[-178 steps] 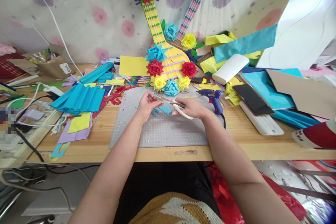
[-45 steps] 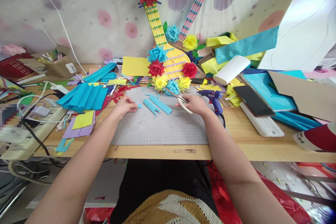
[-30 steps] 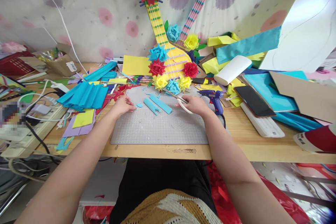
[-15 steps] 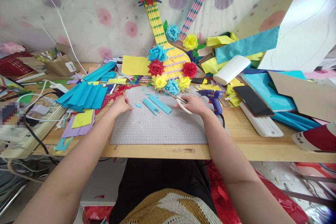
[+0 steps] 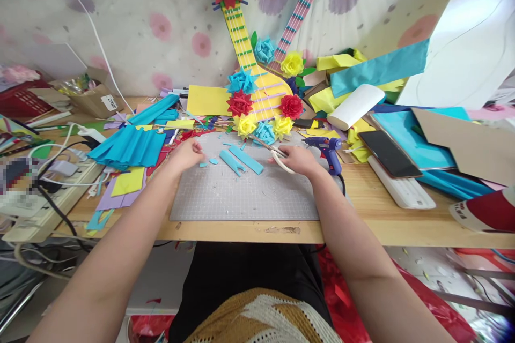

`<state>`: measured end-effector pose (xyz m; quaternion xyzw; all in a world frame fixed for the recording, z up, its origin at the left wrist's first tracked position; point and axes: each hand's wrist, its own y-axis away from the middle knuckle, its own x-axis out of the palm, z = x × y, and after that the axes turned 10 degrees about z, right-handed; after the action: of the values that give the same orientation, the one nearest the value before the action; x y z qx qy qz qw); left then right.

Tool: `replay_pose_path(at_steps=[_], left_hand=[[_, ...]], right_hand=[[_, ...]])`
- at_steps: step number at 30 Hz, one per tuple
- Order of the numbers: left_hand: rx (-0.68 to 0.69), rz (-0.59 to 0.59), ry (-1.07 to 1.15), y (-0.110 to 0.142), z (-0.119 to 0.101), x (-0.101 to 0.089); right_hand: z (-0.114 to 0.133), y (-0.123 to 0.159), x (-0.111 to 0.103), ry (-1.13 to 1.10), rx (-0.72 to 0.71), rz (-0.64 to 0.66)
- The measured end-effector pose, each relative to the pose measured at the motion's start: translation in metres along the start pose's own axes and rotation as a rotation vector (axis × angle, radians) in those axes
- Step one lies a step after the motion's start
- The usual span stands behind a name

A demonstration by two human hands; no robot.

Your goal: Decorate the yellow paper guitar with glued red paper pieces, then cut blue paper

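My right hand (image 5: 296, 159) is wrapped round the pale handles of a pair of scissors (image 5: 278, 159); the blades point up and left toward the paper flowers. Over the left edge of the grey cutting mat (image 5: 245, 201), my left hand (image 5: 188, 155) has its fingers loosely bent and a little apart, with nothing seen in them. Just beside its fingertips lie a small blue paper scrap (image 5: 203, 164) and another blue scrap (image 5: 213, 161). Between my hands, a notched blue paper strip (image 5: 232, 163) and a plain blue strip (image 5: 247, 158) lie on the mat.
A purple glue gun (image 5: 328, 150) lies right of the mat, near a phone (image 5: 388, 153) and a red-and-white cup (image 5: 485, 211). Behind stands a yellow paper guitar (image 5: 263, 88) with flowers. Blue crepe paper (image 5: 126, 147) and a power strip (image 5: 60, 203) are at the left.
My left hand has lifted slightly up and away from the mat, and a second small blue scrap now shows by its fingertips. My right hand and the scissors have hardly moved.
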<state>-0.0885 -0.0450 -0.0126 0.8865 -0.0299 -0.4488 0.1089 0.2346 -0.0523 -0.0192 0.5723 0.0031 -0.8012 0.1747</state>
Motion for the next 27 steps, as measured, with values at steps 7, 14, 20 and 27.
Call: replay_pose_path(at_steps=[7, 14, 20, 27], left_hand=[[0.570, 0.260, -0.335, 0.001, -0.053, 0.025], [0.506, 0.366, -0.397, -0.016, -0.061, 0.032], [0.470, 0.365, -0.537, -0.013, -0.072, 0.031], [0.487, 0.358, -0.372, -0.007, -0.070, 0.019]], right_hand=[[0.002, 0.001, -0.002, -0.014, -0.002, -0.011], [0.000, 0.001, -0.002, -0.015, 0.003, -0.022], [0.001, 0.002, -0.003, -0.023, 0.011, -0.025], [0.003, 0.003, -0.004, -0.079, 0.040, -0.078]])
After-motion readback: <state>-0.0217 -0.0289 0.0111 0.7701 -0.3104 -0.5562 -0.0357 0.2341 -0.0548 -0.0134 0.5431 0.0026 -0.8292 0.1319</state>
